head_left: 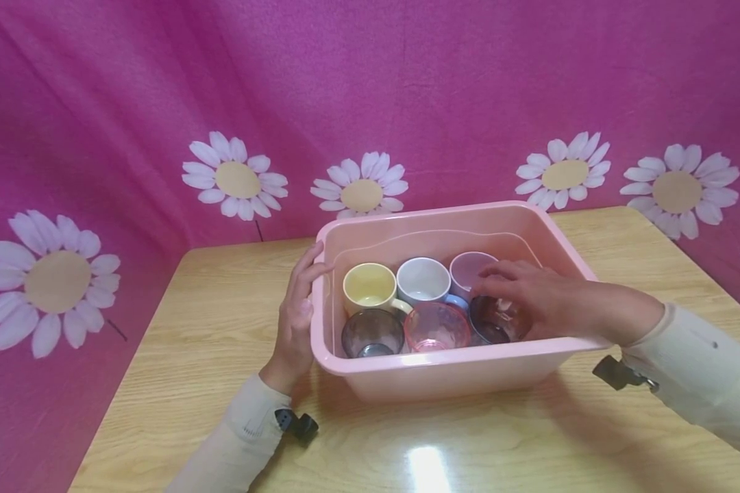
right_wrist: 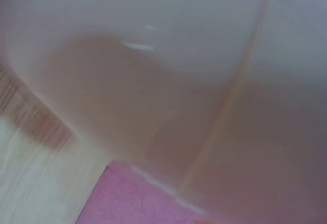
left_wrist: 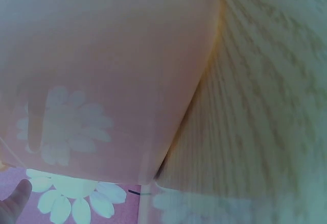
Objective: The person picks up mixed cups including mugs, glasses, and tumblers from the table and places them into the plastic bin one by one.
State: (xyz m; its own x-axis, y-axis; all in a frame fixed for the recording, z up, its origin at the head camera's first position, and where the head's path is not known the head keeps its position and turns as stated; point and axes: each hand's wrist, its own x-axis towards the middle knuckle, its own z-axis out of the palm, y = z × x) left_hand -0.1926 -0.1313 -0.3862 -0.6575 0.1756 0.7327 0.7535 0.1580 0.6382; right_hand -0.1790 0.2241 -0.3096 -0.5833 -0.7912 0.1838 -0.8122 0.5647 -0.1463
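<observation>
A pink plastic tub [head_left: 456, 376] holds two rows of cups. At the back are a yellow mug [head_left: 370, 285], a white-lined mug with a blue handle [head_left: 423, 279] and a purple mug [head_left: 469, 267]. In front stand a smoky glass cup [head_left: 373, 332], a pink glass cup [head_left: 436, 329] and a dark glass cup [head_left: 499, 320] at the right. My right hand [head_left: 524, 291] reaches over the rim and grips the dark glass cup, its fingers partly covering it and the purple mug. Outside the tub, my left hand [head_left: 296, 315] holds the left rim, fingertips over the edge.
The tub stands on a wooden table [head_left: 222, 329]. Behind it hangs a magenta cloth [head_left: 407, 89] printed with white daisies. Both wrist views are mostly filled by the tub's outer wall [left_wrist: 102, 55], close up and blurred.
</observation>
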